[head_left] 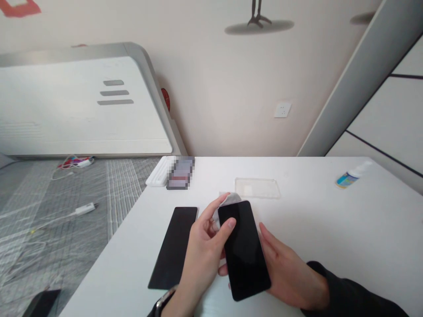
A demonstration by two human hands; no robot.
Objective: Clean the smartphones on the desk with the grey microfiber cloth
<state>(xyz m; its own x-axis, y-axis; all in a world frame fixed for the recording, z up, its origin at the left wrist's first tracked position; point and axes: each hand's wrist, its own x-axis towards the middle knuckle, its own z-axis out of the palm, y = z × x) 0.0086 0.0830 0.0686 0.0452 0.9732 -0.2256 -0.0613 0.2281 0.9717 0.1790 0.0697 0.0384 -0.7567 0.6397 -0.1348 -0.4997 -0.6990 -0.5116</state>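
A black smartphone point(246, 257), dark screen facing up, is held tilted above the white table. My right hand point(291, 273) supports it from below and the right side, its fingertips showing at the left edge. At the phone's upper left is my left hand point(206, 246), with the thumb on the screen and the fingers behind, closed on a pale grey cloth point(232, 199) against the phone. Part of the cloth is hidden by the fingers and phone. Just left of this hand lies a flat black tablet point(173, 246). Beyond the phone rests a clear phone case point(257, 188).
A small spray bottle point(346, 179) lies at the table's right. Near the far left edge are a white case point(160, 171) and a blurred-out phone point(181, 172). A bed point(89, 229) with a charger and cable point(85, 208) adjoins the table's left side.
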